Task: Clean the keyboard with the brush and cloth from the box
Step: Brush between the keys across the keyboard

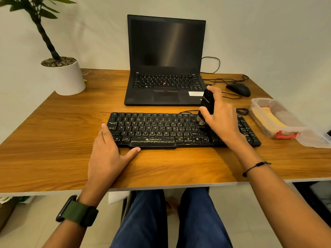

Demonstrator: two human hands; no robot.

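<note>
A black keyboard [161,129] with yellow-lettered keys lies across the middle of the wooden desk [53,140]. My right hand [221,117] grips a black brush [207,102] held upright, its pale bristles touching the keys right of the letter block. My left hand [109,153] rests flat at the keyboard's left front corner, fingers along its left edge and thumb against the front edge. A clear plastic box [265,104] with a red latch stands at the right and holds a yellow cloth [274,120].
An open black laptop [165,59] stands behind the keyboard. A black mouse [239,88] and loose cables lie at the back right. A white plant pot [68,77] occupies the back left corner. The box's clear lid [315,140] lies beside it.
</note>
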